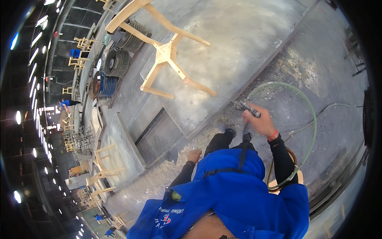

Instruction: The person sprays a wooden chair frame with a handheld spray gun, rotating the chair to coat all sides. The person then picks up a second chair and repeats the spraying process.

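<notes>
My right hand (260,121) is closed around a grey metal spray gun (251,110), held out in front of me to the right. A translucent green hose (314,119) loops out to the right of it and back toward my right arm. My left hand (194,155) hangs low by my left side, and its fingers are too small and hidden to make out. Ahead and to the left, a bare pale wooden chair frame (165,53) with crossed rails rests on a wide grey platform (238,51). Neither hand touches the chair.
Another grey platform (125,147) stands to the left, with pale wooden chair frames (104,174) near it. Dark round bins (116,63) and a blue drum (105,84) line the far side. A thin grey hose (334,105) crosses the floor at right. Distant people (69,103) are at left.
</notes>
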Motion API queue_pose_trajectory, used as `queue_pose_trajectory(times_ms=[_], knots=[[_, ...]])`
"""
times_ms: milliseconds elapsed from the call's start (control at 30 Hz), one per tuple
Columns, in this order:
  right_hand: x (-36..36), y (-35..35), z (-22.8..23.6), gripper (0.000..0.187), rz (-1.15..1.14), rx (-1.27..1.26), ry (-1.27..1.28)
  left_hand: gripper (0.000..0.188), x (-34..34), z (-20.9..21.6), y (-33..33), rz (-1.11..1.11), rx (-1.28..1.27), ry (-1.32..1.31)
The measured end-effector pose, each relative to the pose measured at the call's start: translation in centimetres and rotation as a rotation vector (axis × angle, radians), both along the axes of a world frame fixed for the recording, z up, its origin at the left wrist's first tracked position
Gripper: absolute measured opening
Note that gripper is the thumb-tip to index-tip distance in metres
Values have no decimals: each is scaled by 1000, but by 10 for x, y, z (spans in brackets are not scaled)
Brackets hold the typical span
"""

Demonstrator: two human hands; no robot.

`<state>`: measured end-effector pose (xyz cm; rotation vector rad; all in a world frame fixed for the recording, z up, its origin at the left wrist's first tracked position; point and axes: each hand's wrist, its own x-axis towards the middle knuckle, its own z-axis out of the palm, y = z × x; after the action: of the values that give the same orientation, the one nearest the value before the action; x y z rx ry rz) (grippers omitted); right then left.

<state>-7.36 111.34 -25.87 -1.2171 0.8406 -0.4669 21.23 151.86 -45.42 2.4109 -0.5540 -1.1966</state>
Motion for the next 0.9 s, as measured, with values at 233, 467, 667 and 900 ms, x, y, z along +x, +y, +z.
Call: queue_pose_trajectory(times_ms=[233, 467, 667, 900], knots=[[33, -52, 46, 46, 112, -94, -94, 31, 9, -39, -13, -690, -27, -205], [44, -77, 69, 41, 144, -41, 154, 39, 38, -47, -61, 486, 199, 441], [56, -117, 82, 49, 249, 1, 211, 48, 57, -19, -106, 568, 93, 370], [62, -188, 53, 47, 387, 4, 70, 46, 10, -3, -141, 726, 109, 369]])
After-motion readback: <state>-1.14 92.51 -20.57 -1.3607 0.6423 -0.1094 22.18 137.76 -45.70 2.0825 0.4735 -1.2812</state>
